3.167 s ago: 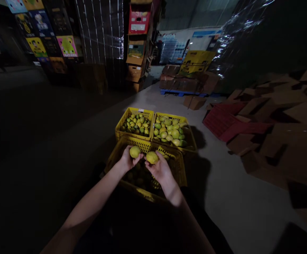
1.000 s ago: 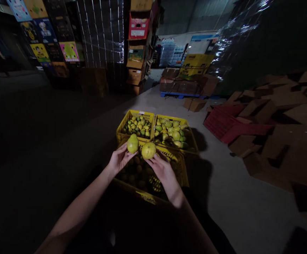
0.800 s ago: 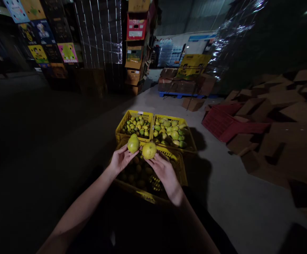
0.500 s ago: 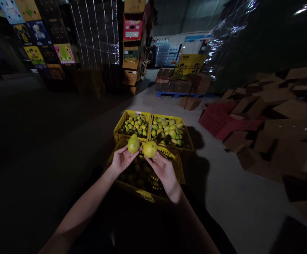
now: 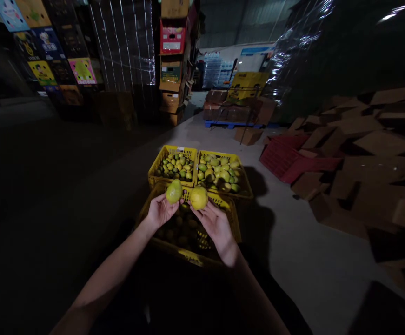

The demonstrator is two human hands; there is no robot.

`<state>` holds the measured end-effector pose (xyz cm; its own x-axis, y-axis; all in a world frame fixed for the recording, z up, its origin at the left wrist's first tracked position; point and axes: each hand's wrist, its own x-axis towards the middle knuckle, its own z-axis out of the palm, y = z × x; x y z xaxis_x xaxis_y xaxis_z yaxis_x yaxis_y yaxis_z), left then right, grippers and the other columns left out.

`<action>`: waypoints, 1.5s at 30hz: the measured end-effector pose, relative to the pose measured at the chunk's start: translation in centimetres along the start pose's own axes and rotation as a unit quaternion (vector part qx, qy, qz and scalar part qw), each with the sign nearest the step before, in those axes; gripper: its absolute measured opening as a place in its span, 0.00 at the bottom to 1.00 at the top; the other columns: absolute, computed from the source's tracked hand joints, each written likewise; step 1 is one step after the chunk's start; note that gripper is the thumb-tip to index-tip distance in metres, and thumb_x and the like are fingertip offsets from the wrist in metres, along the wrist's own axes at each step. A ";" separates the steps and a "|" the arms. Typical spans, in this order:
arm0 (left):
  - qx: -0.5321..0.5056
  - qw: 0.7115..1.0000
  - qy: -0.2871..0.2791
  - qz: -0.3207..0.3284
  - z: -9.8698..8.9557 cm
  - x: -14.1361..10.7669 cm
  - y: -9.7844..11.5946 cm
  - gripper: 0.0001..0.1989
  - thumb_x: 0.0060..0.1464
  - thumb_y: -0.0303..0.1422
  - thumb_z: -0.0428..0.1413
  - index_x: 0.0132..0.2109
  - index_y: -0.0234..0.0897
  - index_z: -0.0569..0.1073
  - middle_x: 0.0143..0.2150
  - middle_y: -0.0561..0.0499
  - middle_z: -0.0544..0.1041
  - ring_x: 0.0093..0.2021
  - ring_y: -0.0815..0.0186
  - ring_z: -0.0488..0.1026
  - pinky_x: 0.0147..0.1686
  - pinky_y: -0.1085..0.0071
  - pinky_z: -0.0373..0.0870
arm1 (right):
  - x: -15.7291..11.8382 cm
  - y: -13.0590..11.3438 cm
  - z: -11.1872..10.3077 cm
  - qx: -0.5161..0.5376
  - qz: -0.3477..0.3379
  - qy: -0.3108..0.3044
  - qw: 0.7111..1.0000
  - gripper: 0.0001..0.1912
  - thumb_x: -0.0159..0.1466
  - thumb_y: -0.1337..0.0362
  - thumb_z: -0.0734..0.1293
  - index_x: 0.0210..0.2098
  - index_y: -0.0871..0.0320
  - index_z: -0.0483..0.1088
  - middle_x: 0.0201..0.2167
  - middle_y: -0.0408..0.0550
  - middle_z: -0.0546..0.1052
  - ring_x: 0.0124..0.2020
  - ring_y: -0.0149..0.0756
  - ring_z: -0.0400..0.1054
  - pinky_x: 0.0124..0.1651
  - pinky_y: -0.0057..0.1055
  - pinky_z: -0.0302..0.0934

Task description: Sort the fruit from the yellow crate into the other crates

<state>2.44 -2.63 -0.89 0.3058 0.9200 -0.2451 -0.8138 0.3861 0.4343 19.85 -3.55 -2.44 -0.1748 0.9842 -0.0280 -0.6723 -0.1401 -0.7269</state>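
My left hand (image 5: 161,212) is closed lightly around a smooth, greenish oval fruit (image 5: 174,191), its kind not certain. Close beside it, a rounder and yellower fruit (image 5: 199,198) rests in the fingers of my right hand (image 5: 216,229). A small gap separates the two fruits. Both hands are over the near yellow crate (image 5: 184,255), where more fruits lie in deep shadow. Behind it stand a left yellow crate (image 5: 151,174) of small green and yellow fruits and a right yellow crate (image 5: 246,182) of larger, longer ones.
To the right, a red crate (image 5: 286,158) lies among a heap of brown cardboard boxes (image 5: 373,172). A blue pallet (image 5: 228,124) with cartons stands farther back. Stacked fruit cartons (image 5: 171,70) and wrapped stacks (image 5: 125,46) rise behind on the left.
The fruit in my left hand has turned, so its narrow end no longer points straight up. The right-hand fruit has turned slightly. The whole view has shifted a little.
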 end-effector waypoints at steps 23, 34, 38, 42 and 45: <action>-0.105 0.994 0.005 0.013 0.9 1.0 -3.1 0.10 0.50 0.29 0.52 0.40 0.32 0.73 0.36 0.47 0.78 0.39 0.66 0.76 0.41 0.72 0.73 | -0.3 -0.2 1.7 0.190 0.038 0.110 0.975 0.06 0.55 0.63 0.65 0.31 0.56 0.71 0.31 0.42 0.78 0.35 0.31 0.72 0.36 0.26 0.68; 0.133 0.989 0.018 -0.053 -1.4 2.9 -3.7 0.12 0.49 0.36 0.54 0.39 0.34 0.74 0.32 0.48 0.77 0.28 0.67 0.75 0.24 0.76 0.70 | 0.2 -0.6 0.7 0.248 0.046 0.165 0.953 0.05 0.58 0.65 0.62 0.32 0.56 0.69 0.27 0.41 0.77 0.30 0.30 0.72 0.28 0.23 0.67; 0.404 0.901 -0.010 -0.159 -4.7 1.6 -6.4 0.07 0.40 0.26 0.60 0.32 0.35 0.77 0.26 0.51 0.77 0.25 0.67 0.73 0.23 0.77 0.69 | -0.4 -2.3 -0.7 0.243 0.003 0.153 0.958 0.05 0.56 0.65 0.63 0.32 0.56 0.68 0.25 0.40 0.75 0.28 0.28 0.70 0.26 0.21 0.66; 0.421 0.836 -0.020 -0.350 -7.3 -1.3 -9.5 0.10 0.33 0.21 0.63 0.27 0.39 0.77 0.21 0.52 0.74 0.23 0.59 0.74 0.22 0.64 0.72 | -1.0 -3.5 -1.5 0.239 0.010 0.176 0.955 0.06 0.54 0.67 0.62 0.32 0.57 0.68 0.24 0.40 0.75 0.26 0.28 0.69 0.25 0.21 0.65; 0.307 0.891 0.049 -0.331 -6.8 -2.0 -8.9 0.02 0.41 0.27 0.61 0.27 0.38 0.76 0.19 0.50 0.73 0.25 0.57 0.74 0.22 0.62 0.73 | -1.2 -3.6 -1.9 0.234 0.021 0.194 0.953 0.07 0.54 0.68 0.61 0.32 0.58 0.68 0.24 0.41 0.76 0.26 0.28 0.70 0.24 0.21 0.65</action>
<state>5.72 -8.35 -10.14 0.5487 0.4794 -0.6850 -0.0384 0.8329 0.5521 23.85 -4.05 -1.05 0.0096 0.9297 -0.3682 -0.9331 -0.1240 -0.3375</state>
